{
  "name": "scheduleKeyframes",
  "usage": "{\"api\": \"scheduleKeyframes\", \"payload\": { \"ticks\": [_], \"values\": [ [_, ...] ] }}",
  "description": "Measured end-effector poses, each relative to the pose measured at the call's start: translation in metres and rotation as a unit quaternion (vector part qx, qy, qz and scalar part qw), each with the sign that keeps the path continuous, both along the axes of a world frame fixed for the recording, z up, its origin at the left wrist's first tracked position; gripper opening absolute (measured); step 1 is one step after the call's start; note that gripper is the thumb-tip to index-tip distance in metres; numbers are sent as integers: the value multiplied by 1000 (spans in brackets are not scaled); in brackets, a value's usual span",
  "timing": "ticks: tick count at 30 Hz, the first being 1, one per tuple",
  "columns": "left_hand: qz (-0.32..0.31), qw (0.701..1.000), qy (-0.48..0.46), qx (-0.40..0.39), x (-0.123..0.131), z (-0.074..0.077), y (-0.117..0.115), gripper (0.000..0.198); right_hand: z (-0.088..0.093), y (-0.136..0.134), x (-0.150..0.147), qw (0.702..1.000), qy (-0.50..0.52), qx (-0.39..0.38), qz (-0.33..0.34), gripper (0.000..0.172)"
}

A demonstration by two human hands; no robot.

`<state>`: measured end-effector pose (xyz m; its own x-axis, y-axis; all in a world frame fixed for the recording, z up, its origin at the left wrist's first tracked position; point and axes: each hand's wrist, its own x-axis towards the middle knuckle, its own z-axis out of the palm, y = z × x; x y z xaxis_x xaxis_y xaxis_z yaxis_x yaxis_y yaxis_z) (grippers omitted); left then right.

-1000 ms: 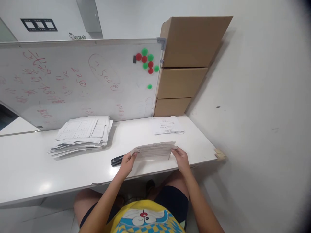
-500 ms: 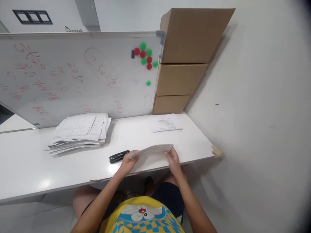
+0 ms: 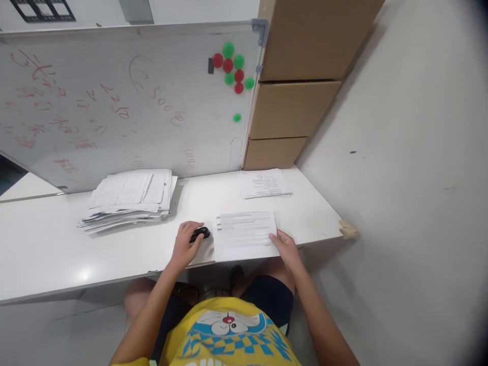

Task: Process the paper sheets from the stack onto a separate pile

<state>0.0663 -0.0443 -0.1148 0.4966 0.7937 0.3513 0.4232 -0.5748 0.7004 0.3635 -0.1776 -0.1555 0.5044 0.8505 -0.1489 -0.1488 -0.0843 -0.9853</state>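
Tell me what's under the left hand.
A black stapler; its right end shows, but the left hand covers the rest. The patch of white table directly beneath is hidden too.

A plain pale wall (image 3: 412,203) fills the right of the frame, with a small dark mark (image 3: 353,152) near mid-height. A whiteboard (image 3: 160,137) with red writing spans the upper left, red and green magnets (image 3: 229,66) near its right end. Beside it, three brown boxes (image 3: 276,109) rise in a stack at upper centre. At the top left are a black frame (image 3: 43,18) and a grey panel (image 3: 136,11). The white table (image 3: 38,249) crosses the middle, a bright glare on its left part. Pale floor (image 3: 91,325) shows at lower left.
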Motion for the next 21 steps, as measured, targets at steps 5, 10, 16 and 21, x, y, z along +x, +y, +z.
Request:
{"api": "scheduleKeyframes", "payload": {
  "ticks": [5,10,16,21],
  "values": [
    [-50,957,267,105,-6,-3,19,40,-9,6,-2,999,34,-28,-5,35],
    [-52,944,309,104,-3,-12,21,26,-13,7,-3,997,62,-50,6,36],
    [-63,933,323,144,-5,-15,20,26,-11,9,-13,997,37,-66,32,27],
    [-56,932,327,144,-6,-16,20,29,-10,11,-16,997,12,-75,34,25]
  ]
}}
